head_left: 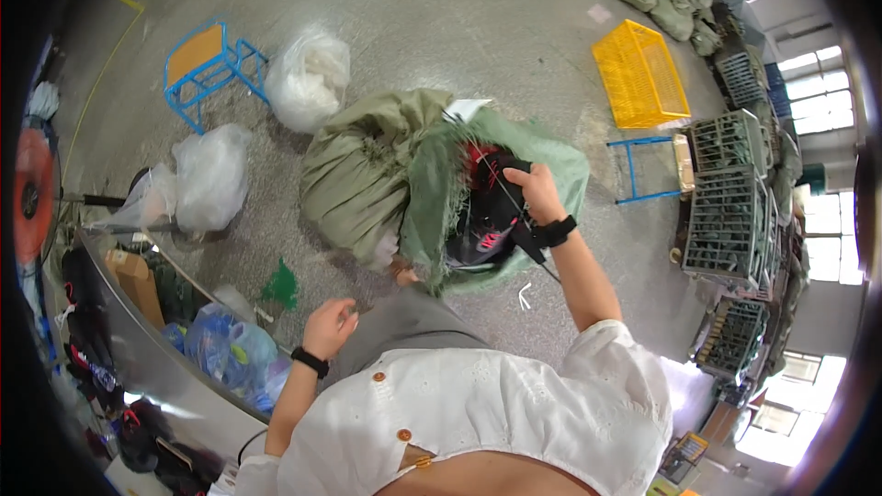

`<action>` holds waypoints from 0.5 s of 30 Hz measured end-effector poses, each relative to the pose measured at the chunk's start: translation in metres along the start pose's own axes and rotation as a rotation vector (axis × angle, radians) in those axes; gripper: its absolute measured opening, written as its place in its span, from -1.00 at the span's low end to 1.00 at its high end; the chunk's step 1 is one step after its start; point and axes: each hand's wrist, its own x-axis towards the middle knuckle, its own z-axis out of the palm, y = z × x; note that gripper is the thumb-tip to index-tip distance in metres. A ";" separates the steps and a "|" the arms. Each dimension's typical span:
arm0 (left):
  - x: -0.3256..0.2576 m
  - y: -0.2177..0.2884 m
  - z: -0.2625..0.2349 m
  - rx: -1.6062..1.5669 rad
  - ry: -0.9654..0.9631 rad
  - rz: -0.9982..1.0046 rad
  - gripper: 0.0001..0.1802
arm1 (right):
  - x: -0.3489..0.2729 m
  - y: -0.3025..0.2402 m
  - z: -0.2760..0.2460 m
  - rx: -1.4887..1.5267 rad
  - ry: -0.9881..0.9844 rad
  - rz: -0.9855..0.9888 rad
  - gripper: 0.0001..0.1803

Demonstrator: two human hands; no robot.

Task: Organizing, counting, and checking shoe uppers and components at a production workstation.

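Note that your right hand [537,193] covers part of the black item [491,211] in the mouth of the green sack [428,207]. Your thumb and fingers close on the item's upper edge; the fingertips are hidden. The item bears a pink mark, but its exact kind is hard to make out. Red material [477,156] shows beside it; the sack's lower contents are out of sight.

Your left hand [329,328] is apart from the sacks, fingers partly curled. Its palm is hidden, so you cannot tell whether it holds anything.

The contents of the adjoining olive sack [354,188] are concealed. At your left, a metal-sided bin [175,372] contains blue plastic bags [223,349] and a cardboard box [134,283]. The dark rim cuts off the red fan [33,188].
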 end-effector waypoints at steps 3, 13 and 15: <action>0.054 0.059 -0.020 -0.046 0.022 0.188 -0.55 | -0.057 -0.084 -0.013 -0.045 -0.002 -0.229 -0.88; 0.125 0.160 -0.020 -0.252 0.243 0.553 0.18 | -0.234 -0.254 -0.007 0.010 -0.034 -0.945 -0.72; 0.123 0.170 -0.020 -0.306 0.280 0.608 0.18 | -0.246 -0.265 -0.010 -0.061 -0.202 -1.084 -0.71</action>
